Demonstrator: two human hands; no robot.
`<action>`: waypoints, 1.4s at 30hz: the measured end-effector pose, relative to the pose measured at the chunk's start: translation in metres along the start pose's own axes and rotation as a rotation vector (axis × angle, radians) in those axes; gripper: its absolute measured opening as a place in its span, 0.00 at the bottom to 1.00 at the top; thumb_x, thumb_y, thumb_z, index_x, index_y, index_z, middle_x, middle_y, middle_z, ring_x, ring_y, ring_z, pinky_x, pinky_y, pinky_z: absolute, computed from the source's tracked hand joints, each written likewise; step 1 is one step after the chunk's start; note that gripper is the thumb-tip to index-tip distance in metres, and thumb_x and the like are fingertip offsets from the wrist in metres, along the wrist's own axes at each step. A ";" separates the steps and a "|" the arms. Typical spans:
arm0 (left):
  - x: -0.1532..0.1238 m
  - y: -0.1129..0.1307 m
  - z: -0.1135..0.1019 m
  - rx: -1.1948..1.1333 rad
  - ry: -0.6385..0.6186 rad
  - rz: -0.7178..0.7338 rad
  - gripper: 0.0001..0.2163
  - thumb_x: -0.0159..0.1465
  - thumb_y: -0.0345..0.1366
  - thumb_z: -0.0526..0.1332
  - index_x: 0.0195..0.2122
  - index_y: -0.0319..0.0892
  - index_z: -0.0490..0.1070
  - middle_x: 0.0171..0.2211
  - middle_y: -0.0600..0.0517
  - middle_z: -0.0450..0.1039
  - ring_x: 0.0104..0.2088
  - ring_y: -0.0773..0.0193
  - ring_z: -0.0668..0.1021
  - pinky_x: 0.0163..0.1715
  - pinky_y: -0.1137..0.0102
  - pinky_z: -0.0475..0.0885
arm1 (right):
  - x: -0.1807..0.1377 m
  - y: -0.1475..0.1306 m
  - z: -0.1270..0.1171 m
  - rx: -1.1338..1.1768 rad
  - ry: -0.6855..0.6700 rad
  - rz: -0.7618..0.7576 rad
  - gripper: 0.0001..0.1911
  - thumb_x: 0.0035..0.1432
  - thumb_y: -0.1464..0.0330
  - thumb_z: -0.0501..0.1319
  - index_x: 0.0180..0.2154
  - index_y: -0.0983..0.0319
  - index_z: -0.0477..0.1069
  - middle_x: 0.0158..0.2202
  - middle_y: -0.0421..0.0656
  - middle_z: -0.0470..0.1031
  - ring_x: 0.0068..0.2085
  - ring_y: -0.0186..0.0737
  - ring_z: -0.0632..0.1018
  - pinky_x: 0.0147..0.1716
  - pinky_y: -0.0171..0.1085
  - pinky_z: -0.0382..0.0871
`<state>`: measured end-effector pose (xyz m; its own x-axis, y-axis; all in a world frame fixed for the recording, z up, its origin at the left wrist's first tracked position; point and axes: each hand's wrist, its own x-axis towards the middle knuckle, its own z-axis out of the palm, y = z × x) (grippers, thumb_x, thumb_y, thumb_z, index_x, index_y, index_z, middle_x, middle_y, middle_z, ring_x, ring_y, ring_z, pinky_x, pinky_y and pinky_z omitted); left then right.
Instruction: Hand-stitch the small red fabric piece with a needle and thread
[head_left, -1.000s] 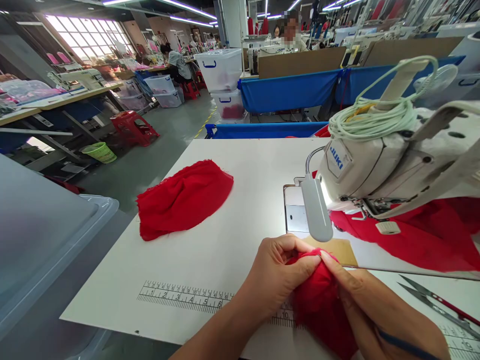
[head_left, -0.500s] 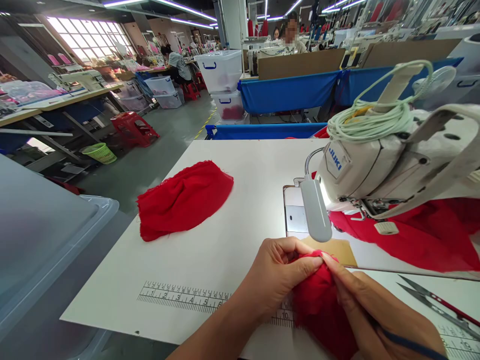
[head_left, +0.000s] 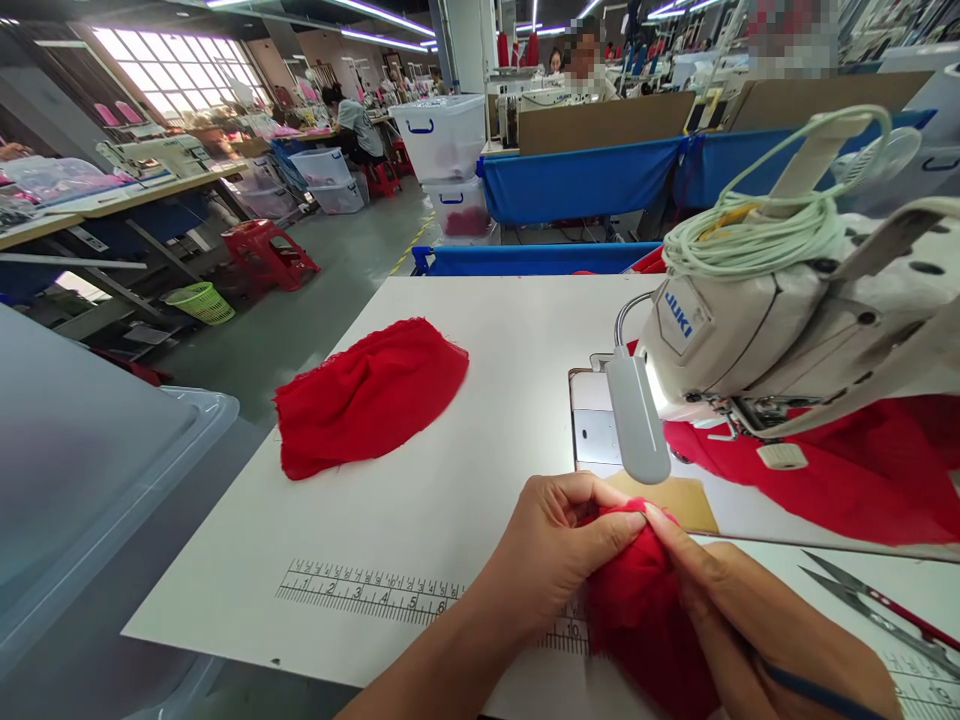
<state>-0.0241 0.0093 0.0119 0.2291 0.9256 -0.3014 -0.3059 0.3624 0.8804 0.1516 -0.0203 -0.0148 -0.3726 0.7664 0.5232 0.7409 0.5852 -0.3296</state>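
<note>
A bunched piece of red fabric point(head_left: 637, 600) hangs between my two hands over the table's front part. My left hand point(head_left: 562, 540) pinches its upper edge between thumb and fingers. From the other side my right hand point(head_left: 720, 590) grips the same edge, its fingertips meeting the left thumb. Just beyond the hands stands a white JUKI sewing machine point(head_left: 720, 330) with a grey lamp point(head_left: 637, 415) at its left end. More red fabric point(head_left: 840, 470) lies under the machine. Another red fabric piece point(head_left: 371, 400) rests flat on the table to the left.
Scissors point(head_left: 885, 605) lie at the right, beside my right hand. A printed ruler point(head_left: 367, 592) runs along the white table point(head_left: 247, 590). At the left stands a translucent plastic bin point(head_left: 202, 405). A blue cloth trough point(head_left: 532, 260) borders the far edge. Several people sit farther back.
Both hands keep their pinch on the red fabric almost unmoved. The view has shifted slightly, and a blurred shape now shows at the upper right.
</note>
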 end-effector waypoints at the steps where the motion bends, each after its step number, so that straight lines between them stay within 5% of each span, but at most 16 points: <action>1: 0.000 0.000 0.000 0.034 0.008 0.023 0.06 0.55 0.34 0.66 0.24 0.37 0.75 0.26 0.53 0.68 0.28 0.68 0.69 0.29 0.71 0.62 | 0.000 -0.001 0.000 -0.016 -0.003 -0.006 0.28 0.66 0.70 0.51 0.65 0.50 0.55 0.39 0.37 0.81 0.30 0.32 0.82 0.22 0.25 0.72; 6: -0.002 0.001 -0.001 0.172 0.028 0.122 0.07 0.56 0.34 0.65 0.23 0.39 0.76 0.26 0.55 0.66 0.28 0.69 0.67 0.29 0.72 0.61 | -0.003 -0.005 0.001 -0.022 0.009 0.046 0.25 0.66 0.69 0.50 0.64 0.51 0.60 0.38 0.39 0.81 0.27 0.34 0.81 0.17 0.27 0.70; 11: -0.002 0.002 -0.001 0.011 -0.031 0.025 0.08 0.55 0.36 0.68 0.23 0.38 0.75 0.25 0.54 0.69 0.27 0.69 0.69 0.30 0.72 0.64 | -0.008 -0.001 0.004 0.078 0.044 0.068 0.24 0.64 0.70 0.55 0.61 0.50 0.64 0.47 0.37 0.80 0.41 0.35 0.83 0.29 0.25 0.75; 15: 0.000 -0.002 -0.002 -0.091 -0.042 -0.029 0.09 0.53 0.37 0.70 0.25 0.37 0.75 0.24 0.54 0.70 0.26 0.70 0.70 0.29 0.73 0.64 | -0.004 0.002 0.001 0.026 0.016 0.008 0.20 0.64 0.69 0.55 0.57 0.54 0.66 0.45 0.37 0.81 0.41 0.33 0.83 0.35 0.23 0.75; 22: 0.001 -0.003 0.000 -0.135 -0.016 -0.016 0.08 0.53 0.36 0.70 0.26 0.39 0.72 0.23 0.57 0.71 0.24 0.72 0.68 0.29 0.74 0.63 | 0.019 -0.003 -0.003 0.026 0.132 0.306 0.10 0.61 0.58 0.59 0.39 0.56 0.73 0.32 0.37 0.81 0.20 0.30 0.76 0.19 0.27 0.71; 29: 0.001 0.003 0.007 -0.010 -0.042 0.024 0.08 0.56 0.38 0.66 0.26 0.39 0.72 0.21 0.57 0.68 0.23 0.71 0.68 0.29 0.72 0.64 | 0.027 -0.013 0.012 0.100 0.188 0.408 0.11 0.62 0.59 0.58 0.33 0.58 0.71 0.28 0.38 0.74 0.18 0.29 0.67 0.19 0.32 0.64; 35: 0.005 0.006 0.000 0.154 -0.023 0.034 0.10 0.60 0.35 0.61 0.22 0.39 0.70 0.22 0.56 0.68 0.24 0.70 0.67 0.27 0.72 0.62 | 0.024 -0.004 0.018 0.054 0.215 0.219 0.04 0.63 0.64 0.57 0.39 0.55 0.70 0.34 0.37 0.76 0.25 0.30 0.74 0.24 0.31 0.67; 42: 0.010 0.004 0.000 0.234 -0.025 0.096 0.08 0.58 0.31 0.60 0.22 0.39 0.69 0.24 0.55 0.64 0.27 0.69 0.64 0.28 0.71 0.59 | 0.022 -0.001 0.017 0.027 0.218 0.181 0.01 0.63 0.67 0.57 0.37 0.56 0.68 0.33 0.37 0.74 0.31 0.32 0.76 0.29 0.30 0.68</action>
<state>-0.0232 0.0201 0.0127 0.2330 0.9505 -0.2055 -0.1053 0.2348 0.9663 0.1329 0.0006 -0.0164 -0.1046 0.7860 0.6093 0.7685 0.4528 -0.4521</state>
